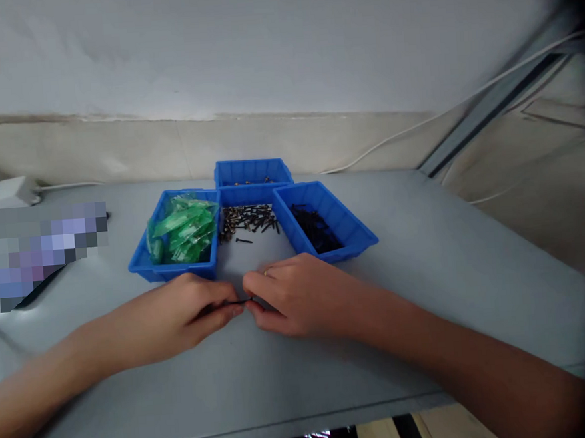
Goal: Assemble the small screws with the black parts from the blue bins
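My left hand (203, 312) pinches a thin dark screw (241, 301) between thumb and forefinger, low over the table in front of the bins. The fingers of my right hand (288, 299) are pinched together at the screw's other end; what else they hold is hidden. A small gold-coloured bit shows at that hand's upper finger, too small to name. Just beyond the hands lies a loose pile of dark screws (252, 218), one screw (244, 240) apart from it. Green-printed clear plastic bags (187, 226) fill the left blue bin (176, 272).
The right blue bin (351, 231) holds small black pieces (316, 229). Behind the pile, the back blue bin (253, 194) contains small gold-coloured parts. A pixelated device (49, 256) lies at left, near a white power strip (7, 192). A white cable (392, 138) runs along the wall.
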